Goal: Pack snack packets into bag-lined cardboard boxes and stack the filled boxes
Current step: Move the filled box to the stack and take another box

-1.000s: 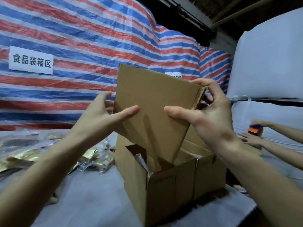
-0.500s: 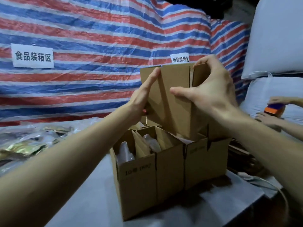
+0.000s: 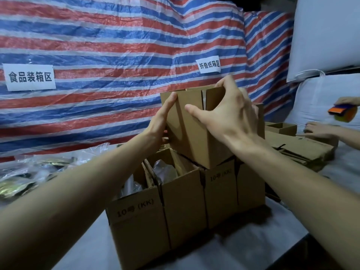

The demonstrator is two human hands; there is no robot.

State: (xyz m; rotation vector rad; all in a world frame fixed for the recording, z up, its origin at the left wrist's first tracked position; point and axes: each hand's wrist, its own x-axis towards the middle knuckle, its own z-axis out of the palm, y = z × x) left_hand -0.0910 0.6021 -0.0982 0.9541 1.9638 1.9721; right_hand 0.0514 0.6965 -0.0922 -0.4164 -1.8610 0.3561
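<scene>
Cardboard box point(image 3: 194, 137), head view: held tilted above a row of open boxes on the tabletop point(image 3: 224, 250), top flaps standing up, with a slit between two of them. My left grip point(image 3: 159, 123) lay against the box's left side, its fingers straight and apart and pressed flat along the edge. My right grip point(image 3: 229, 117) was clamped on the same box, thumb spread across the near face and fingers hooked over the upper rim of a flap. The box's lowest corner sat at the rim of the row beneath; whether it touched I could not tell.

The row ran from near left to far right. The front box point(image 3: 136, 221) bore the print "10号 (KK)", the second box point(image 3: 185, 201) stood touching it, and the third box point(image 3: 220, 195) carried the same print. Clear plastic bags point(image 3: 163, 168) showed inside the two nearer boxes; the contents were too dim to make out.

On the tabletop's left side lay a heap of snack packets point(image 3: 23, 178) in shiny wrap. Behind hung a red, white and blue striped tarp point(image 3: 116, 36) bearing a left sign point(image 3: 30, 77) and a right sign point(image 3: 209, 66), both printed in Chinese characters. At right, flattened cardboard point(image 3: 303, 151) lay stacked, another person's hand point(image 3: 317, 130) rested just beside it, and an orange tape dispenser point(image 3: 342, 113) was held above. White sacks point(image 3: 327, 36) filled the right background.
</scene>
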